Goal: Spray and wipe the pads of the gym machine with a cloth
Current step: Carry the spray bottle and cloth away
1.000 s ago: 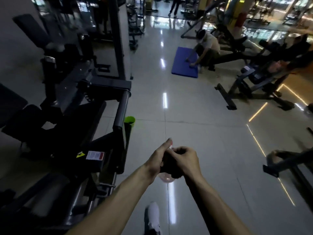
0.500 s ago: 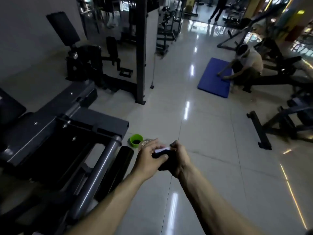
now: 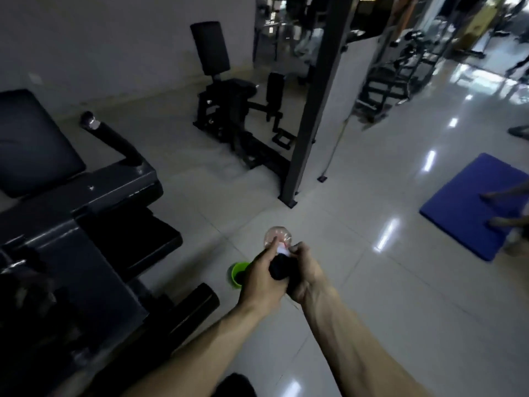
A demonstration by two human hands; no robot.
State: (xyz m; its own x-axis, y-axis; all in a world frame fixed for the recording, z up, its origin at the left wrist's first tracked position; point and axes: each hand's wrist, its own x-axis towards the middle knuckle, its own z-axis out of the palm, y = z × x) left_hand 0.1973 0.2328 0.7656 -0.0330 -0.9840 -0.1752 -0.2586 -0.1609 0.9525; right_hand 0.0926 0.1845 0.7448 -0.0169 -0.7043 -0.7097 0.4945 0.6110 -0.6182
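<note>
The floor (image 3: 357,296) is pale glossy tile with thin grout lines, and ceiling lights glare off it in bright streaks toward 2 o'clock. The room is a dim gym with a plain grey wall at 11 o'clock. The gym machine (image 3: 86,224) fills the 9 o'clock side, a dark steel frame with a black seat pad (image 3: 31,141) at 10 o'clock and a black roller pad (image 3: 197,305) low near 7 o'clock. A second machine (image 3: 229,110) with an upright back pad stands at 12 o'clock, beside a tall black post (image 3: 312,110). A blue mat (image 3: 472,204) lies at 3 o'clock.

At centre, the left hand (image 3: 259,277) and the right hand (image 3: 305,275) meet, both curled round a bunched black cloth (image 3: 279,267). A clear spray bottle (image 3: 277,237) pokes out just beyond the fingers; I cannot tell which hand carries it. A green cup (image 3: 236,275) sits on the floor just left of the left hand.
</note>
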